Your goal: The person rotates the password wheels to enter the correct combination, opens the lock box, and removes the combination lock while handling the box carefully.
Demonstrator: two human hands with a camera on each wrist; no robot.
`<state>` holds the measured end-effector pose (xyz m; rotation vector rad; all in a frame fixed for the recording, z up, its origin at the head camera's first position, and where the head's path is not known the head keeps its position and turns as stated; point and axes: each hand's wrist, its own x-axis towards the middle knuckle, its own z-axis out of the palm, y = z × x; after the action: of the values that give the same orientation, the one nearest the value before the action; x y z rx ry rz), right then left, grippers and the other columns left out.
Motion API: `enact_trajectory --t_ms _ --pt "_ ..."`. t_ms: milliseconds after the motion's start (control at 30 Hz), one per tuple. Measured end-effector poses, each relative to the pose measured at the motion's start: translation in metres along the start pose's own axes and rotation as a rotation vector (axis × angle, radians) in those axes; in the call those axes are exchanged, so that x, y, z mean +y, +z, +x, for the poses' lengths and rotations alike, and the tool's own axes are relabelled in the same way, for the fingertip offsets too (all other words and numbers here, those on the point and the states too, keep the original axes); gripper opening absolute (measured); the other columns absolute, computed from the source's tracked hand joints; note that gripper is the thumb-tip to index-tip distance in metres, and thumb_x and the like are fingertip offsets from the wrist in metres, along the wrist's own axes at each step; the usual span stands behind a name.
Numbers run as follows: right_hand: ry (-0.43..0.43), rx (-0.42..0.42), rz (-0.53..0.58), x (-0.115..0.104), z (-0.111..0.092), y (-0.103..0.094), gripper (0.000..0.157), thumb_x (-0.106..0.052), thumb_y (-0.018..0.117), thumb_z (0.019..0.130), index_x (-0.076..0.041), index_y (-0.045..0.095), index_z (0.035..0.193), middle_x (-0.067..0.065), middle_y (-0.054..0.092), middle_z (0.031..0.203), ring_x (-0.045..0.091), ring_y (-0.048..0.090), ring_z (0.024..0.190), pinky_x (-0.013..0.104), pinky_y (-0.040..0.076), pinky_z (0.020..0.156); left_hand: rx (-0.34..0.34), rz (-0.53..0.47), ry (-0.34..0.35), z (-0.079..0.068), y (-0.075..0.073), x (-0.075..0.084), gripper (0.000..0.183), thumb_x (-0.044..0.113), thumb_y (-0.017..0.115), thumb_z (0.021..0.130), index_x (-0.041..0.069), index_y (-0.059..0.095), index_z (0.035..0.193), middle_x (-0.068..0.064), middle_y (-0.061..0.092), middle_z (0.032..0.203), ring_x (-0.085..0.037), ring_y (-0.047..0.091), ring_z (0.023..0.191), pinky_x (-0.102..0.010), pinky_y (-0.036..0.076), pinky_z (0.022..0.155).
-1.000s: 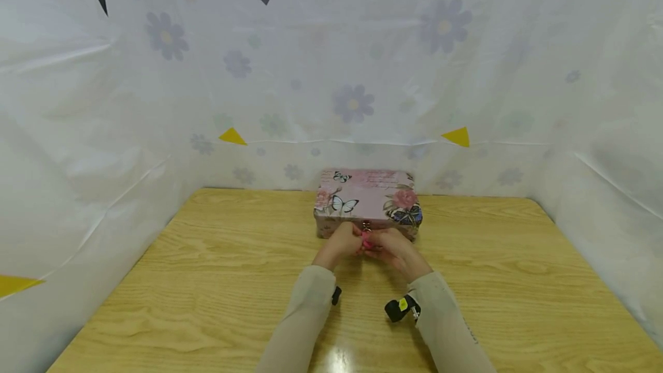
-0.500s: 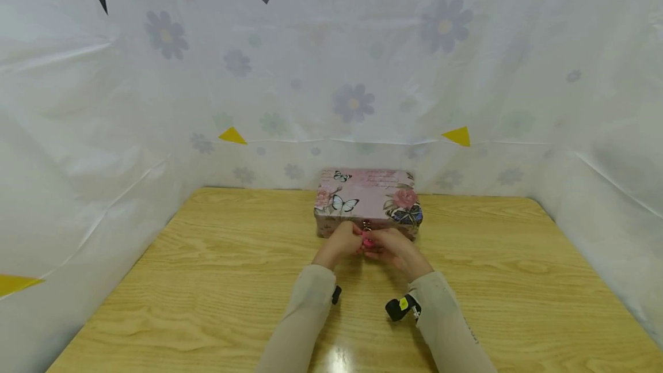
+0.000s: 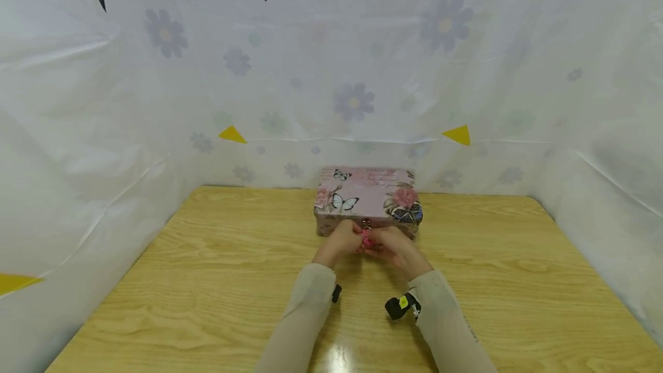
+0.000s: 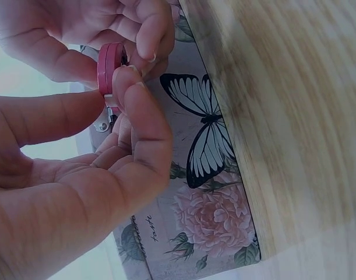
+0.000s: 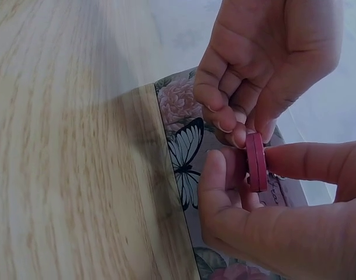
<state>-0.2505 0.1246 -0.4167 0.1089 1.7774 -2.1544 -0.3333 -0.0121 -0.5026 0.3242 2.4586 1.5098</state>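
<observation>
A small pink padlock [image 3: 367, 239] hangs at the metal latch [image 3: 366, 224] on the front of a pink box [image 3: 370, 189] printed with butterflies and roses. The lid of the box is down. My left hand [image 3: 342, 243] pinches the padlock between thumb and bent forefinger, at its latch-side end in the left wrist view. From the other side, my right hand [image 3: 396, 249] grips the round padlock body, thumb on one face and fingers curled against the other. In the right wrist view the padlock [image 5: 256, 162] shows edge-on between both hands. The hands hide much of the latch.
The box stands at the back of a wood-grain table [image 3: 233, 281], close to a white flowered curtain [image 3: 311, 73]. Similar white sheeting closes off both sides. A black wrist camera [image 3: 399, 308] sits under the right sleeve.
Both hands stay on the padlock with barely any visible movement. The scene as a whole has slid slightly upward in the head view.
</observation>
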Motion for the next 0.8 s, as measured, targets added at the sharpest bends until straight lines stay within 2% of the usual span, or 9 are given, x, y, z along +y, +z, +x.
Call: enact_trajectory --t_ms 133,200,233,300,333,433,467,800 --pt "0.023 0.000 0.003 0.000 0.001 -0.003 0.014 -0.002 0.050 0.095 0.000 0.062 0.089 0.001 0.062 0.071 0.012 0.062 0.068 0.030 0.054 0.074 0.004 0.002 0.013 -0.006 -0.002 0.008 0.014 0.006 0.055 0.091 -0.008 0.054 0.091 -0.013 0.061 0.071 -0.019 0.063 0.058 -0.030 0.052 0.053" --pt "0.034 -0.001 -0.009 -0.001 0.000 -0.005 0.012 -0.004 0.050 0.095 0.001 0.061 0.095 0.001 0.063 0.073 0.012 0.063 0.069 0.031 0.054 0.076 -0.002 -0.009 -0.039 -0.016 -0.006 0.022 0.014 0.007 0.055 0.093 -0.007 0.055 0.097 -0.013 0.064 0.076 -0.022 0.065 0.064 -0.033 0.054 0.059" --pt "0.038 -0.002 -0.015 -0.001 0.000 -0.005 0.013 -0.004 0.049 0.095 0.003 0.060 0.098 0.001 0.064 0.074 0.012 0.063 0.070 0.032 0.054 0.077 -0.001 -0.017 -0.011 -0.019 -0.006 0.022 0.015 0.008 0.055 0.093 -0.007 0.055 0.096 -0.012 0.064 0.074 -0.021 0.064 0.063 -0.032 0.054 0.058" --pt "0.044 -0.008 -0.033 -0.002 0.000 -0.007 0.016 -0.004 0.049 0.096 0.006 0.058 0.104 0.001 0.065 0.076 0.013 0.064 0.071 0.032 0.054 0.078 0.007 -0.017 -0.013 -0.038 -0.011 0.044 0.012 0.002 0.053 0.091 -0.010 0.053 0.095 -0.015 0.064 0.075 -0.023 0.065 0.064 -0.032 0.054 0.059" --pt "0.046 -0.012 -0.046 -0.003 0.000 -0.007 0.017 -0.004 0.048 0.095 0.007 0.056 0.106 0.001 0.065 0.077 0.013 0.064 0.071 0.032 0.054 0.078 0.007 -0.021 -0.037 -0.051 -0.014 0.059 0.011 0.000 0.053 0.091 -0.009 0.054 0.096 -0.017 0.065 0.077 -0.025 0.065 0.067 -0.033 0.055 0.062" --pt "0.053 -0.010 -0.067 -0.004 0.000 -0.008 0.019 -0.004 0.048 0.096 0.010 0.055 0.108 0.002 0.065 0.077 0.014 0.063 0.071 0.030 0.054 0.075 0.013 -0.022 -0.035 -0.074 -0.020 0.085 0.008 -0.004 0.052 0.090 -0.011 0.054 0.093 -0.019 0.063 0.078 -0.027 0.064 0.068 -0.032 0.055 0.063" --pt "0.057 -0.010 -0.072 -0.004 0.000 -0.008 0.019 -0.004 0.047 0.096 0.009 0.055 0.107 0.002 0.065 0.077 0.014 0.063 0.071 0.029 0.054 0.074 0.013 -0.016 -0.071 -0.084 -0.023 0.099 0.007 -0.006 0.052 0.090 -0.012 0.054 0.094 -0.021 0.064 0.081 -0.029 0.064 0.071 -0.034 0.055 0.065" --pt "0.051 -0.020 -0.071 -0.004 0.000 -0.009 0.016 -0.002 0.047 0.096 0.009 0.056 0.102 0.002 0.064 0.076 0.014 0.062 0.070 0.027 0.053 0.071 0.008 -0.035 -0.066 -0.085 -0.024 0.099 0.007 -0.005 0.052 0.091 -0.011 0.054 0.093 -0.021 0.064 0.079 -0.020 0.059 0.064 -0.037 0.055 0.067"
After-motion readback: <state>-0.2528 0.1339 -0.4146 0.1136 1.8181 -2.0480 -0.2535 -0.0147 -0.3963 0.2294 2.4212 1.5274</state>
